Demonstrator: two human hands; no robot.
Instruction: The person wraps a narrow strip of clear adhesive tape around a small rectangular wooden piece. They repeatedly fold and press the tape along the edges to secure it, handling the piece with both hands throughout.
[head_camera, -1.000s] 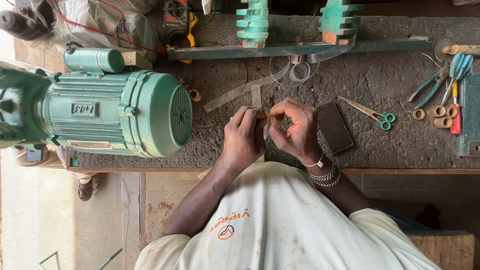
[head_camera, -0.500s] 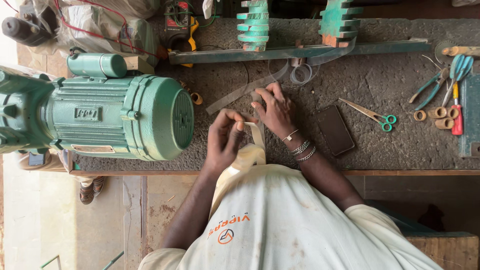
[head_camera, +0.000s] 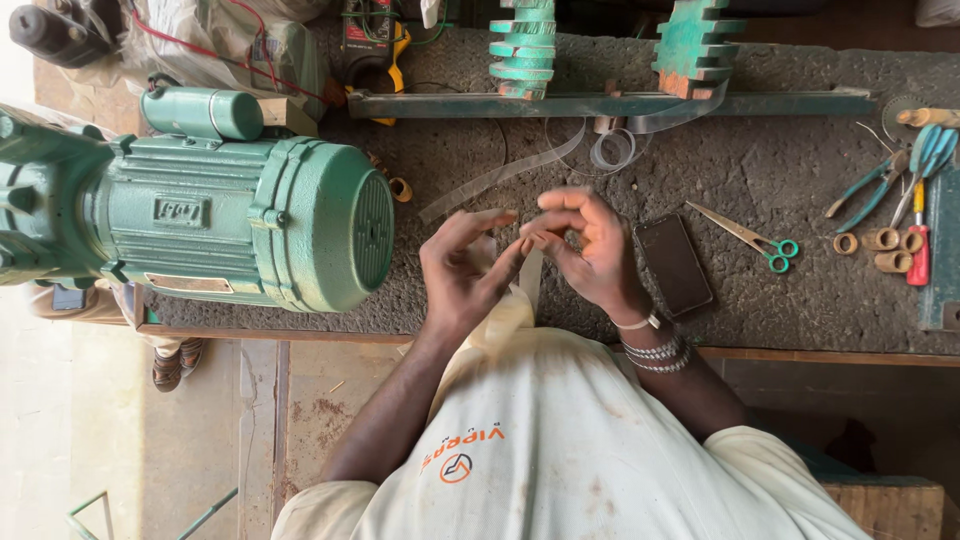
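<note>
Left hand (head_camera: 462, 268) open, right hand (head_camera: 585, 245) pinching clear strip (head_camera: 530, 272) at bench (head_camera: 780, 190) front edge, motor (head_camera: 230, 225) at left

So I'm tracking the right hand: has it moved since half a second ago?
Yes. The right hand has drawn back from the clear strip toward the bench edge, nearer the phone.

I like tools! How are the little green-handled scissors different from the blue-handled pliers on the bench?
The green-handled scissors lie alone in the middle of the grey bench, beside the dark phone; the blue-handled pliers lie at the right edge among other tools. The scissors have small ring handles and thin pointed blades; the pliers have long curved handles. Both lie flat with nobody touching them.
</note>
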